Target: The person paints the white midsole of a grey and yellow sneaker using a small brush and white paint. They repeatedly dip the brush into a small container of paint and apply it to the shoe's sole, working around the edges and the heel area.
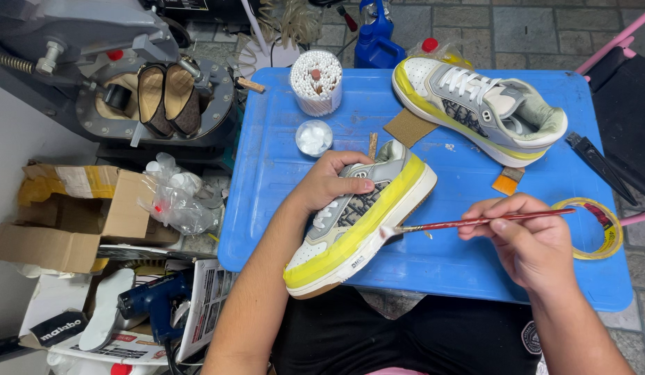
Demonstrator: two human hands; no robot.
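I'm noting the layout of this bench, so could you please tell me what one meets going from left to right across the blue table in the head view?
Sneaker held by the left hand → paintbrush in the right hand → roll of yellow tape at the table's right edge.

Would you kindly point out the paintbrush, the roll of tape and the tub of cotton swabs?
paintbrush (475,222), head view, middle of its red handle.
roll of tape (609,244), head view, right side of the ring.
tub of cotton swabs (316,83), head view, swab tips on top.

A white-and-grey sneaker (360,222) with yellow-taped sole is held tilted on its side; a red-handled paintbrush (475,222) is laid against its midsole.
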